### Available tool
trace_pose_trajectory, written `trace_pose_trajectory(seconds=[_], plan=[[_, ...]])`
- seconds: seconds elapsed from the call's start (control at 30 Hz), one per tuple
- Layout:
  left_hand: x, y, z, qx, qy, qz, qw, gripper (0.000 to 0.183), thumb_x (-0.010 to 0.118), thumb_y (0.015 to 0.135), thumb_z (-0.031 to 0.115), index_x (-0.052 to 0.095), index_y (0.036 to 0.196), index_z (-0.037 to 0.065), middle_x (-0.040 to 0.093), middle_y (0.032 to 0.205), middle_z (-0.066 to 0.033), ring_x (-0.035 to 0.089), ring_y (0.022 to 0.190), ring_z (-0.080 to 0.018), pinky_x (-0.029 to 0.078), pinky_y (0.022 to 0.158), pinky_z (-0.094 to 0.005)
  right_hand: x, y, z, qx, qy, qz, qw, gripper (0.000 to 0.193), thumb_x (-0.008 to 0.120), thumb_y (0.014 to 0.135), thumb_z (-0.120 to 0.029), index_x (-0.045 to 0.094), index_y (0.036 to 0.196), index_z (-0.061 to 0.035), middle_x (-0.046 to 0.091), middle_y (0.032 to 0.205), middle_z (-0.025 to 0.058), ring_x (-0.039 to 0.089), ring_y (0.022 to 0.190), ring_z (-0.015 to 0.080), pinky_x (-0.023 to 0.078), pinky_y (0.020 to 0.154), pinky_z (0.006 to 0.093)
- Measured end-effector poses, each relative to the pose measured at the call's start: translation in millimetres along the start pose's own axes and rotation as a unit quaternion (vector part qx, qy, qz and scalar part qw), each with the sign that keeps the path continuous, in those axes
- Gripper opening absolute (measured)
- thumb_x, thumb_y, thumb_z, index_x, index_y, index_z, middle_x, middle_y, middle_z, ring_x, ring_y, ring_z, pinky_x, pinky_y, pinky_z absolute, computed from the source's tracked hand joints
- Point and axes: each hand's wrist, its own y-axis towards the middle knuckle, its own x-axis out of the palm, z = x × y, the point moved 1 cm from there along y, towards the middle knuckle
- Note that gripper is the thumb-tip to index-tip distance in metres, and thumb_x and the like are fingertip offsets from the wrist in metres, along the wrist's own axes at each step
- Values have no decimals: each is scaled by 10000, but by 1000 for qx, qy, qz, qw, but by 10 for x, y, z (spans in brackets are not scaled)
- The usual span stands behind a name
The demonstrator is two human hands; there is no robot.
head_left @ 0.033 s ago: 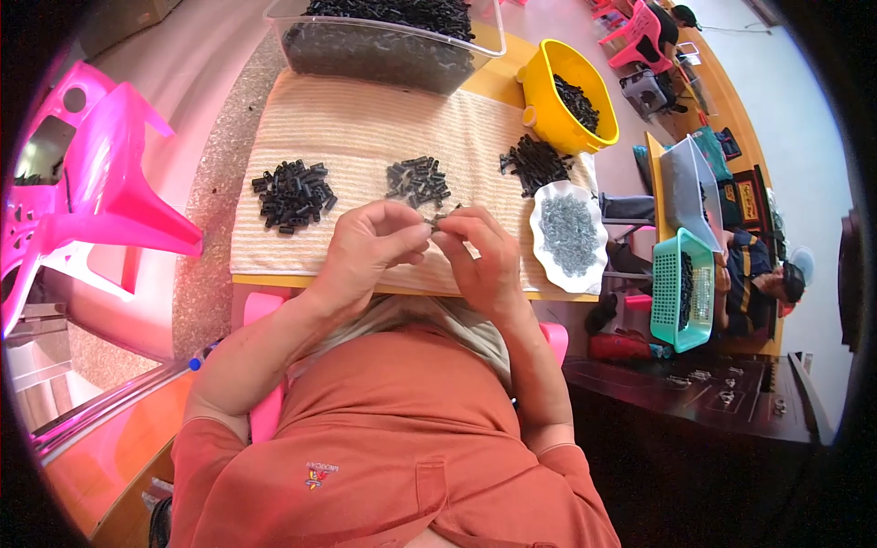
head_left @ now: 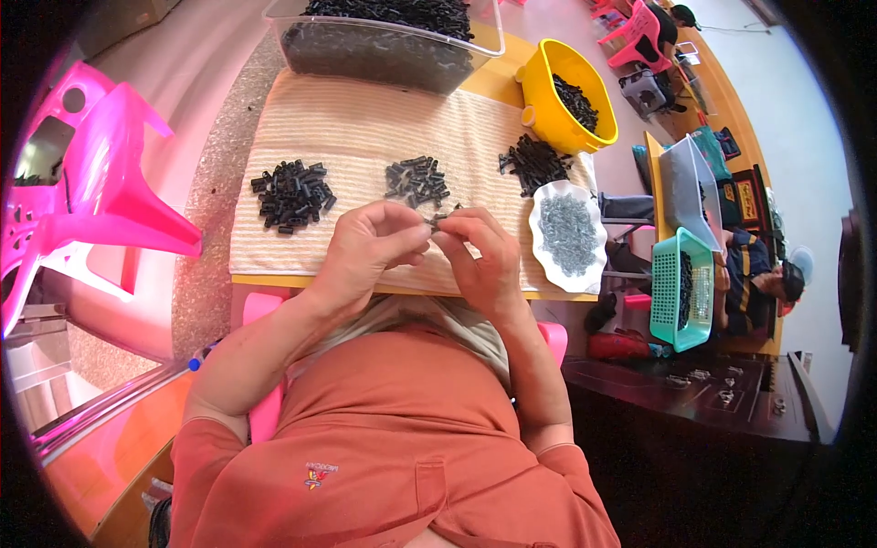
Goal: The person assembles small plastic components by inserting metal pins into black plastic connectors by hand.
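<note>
Over the near edge of the cloth, my left hand (head_left: 373,239) and my right hand (head_left: 480,248) meet at the fingertips. Both pinch a small dark piece (head_left: 434,222), too small and too covered by fingers to name. Just beyond them lies a pile of short black pieces with clear parts among them (head_left: 418,180). To the left is a pile of black tube-like pieces (head_left: 292,195). Right of my hands, thin black pieces (head_left: 536,165) are heaped on the cloth. Close to my right hand stands a white scalloped dish (head_left: 594,274) of small clear pieces (head_left: 566,235).
A clear bin (head_left: 384,55) full of black pieces stands at the back, with a yellow tub (head_left: 539,78) to its right. A striped cloth (head_left: 320,114) covers the table. Pink chairs (head_left: 128,173) are at left. A green basket (head_left: 667,301) and a seated person (head_left: 754,274) are at right.
</note>
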Motion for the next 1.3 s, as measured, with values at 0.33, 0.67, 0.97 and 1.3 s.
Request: trace_pose_trajectory(seconds=[0.33, 0.67, 0.97, 1.3], plan=[[39, -29, 28, -58, -20, -30, 998, 170, 724, 851, 28, 632, 994, 30, 676, 929, -50, 661, 810, -124, 564, 725, -259, 28, -94, 29, -25, 41, 12, 999, 222, 675, 842, 44, 645, 1055, -15, 641, 968, 152, 657, 808, 285, 534, 673, 335], [66, -37, 61, -79, -12, -51, 995, 228, 738, 835, 30, 604, 1019, 35, 671, 913, -46, 631, 796, -97, 522, 713, -234, 75, -194, 45, -20, 138, -3, 990, 334, 736, 779, 48, 629, 1089, -12, 613, 1040, 145, 646, 729, 191, 539, 626, 286], [61, -35, 58, -57, 56, -58, 995, 224, 770, 831, 81, 625, 996, 36, 657, 846, -12, 573, 731, -62, 475, 661, -203, 38, -213, -23, -9, 91, 11, 996, 303, 768, 771, 23, 639, 1045, 8, 631, 952, 125, 649, 723, 182, 518, 625, 284], [26, -22, 42, -63, 58, -78, 993, 212, 716, 890, 134, 618, 1051, 37, 689, 931, -38, 635, 819, -87, 500, 706, -229, 26, -230, -37, -23, 47, 14, 999, 281, 777, 778, 5, 649, 1028, 15, 640, 948, 131, 646, 704, 185, 514, 607, 286]])
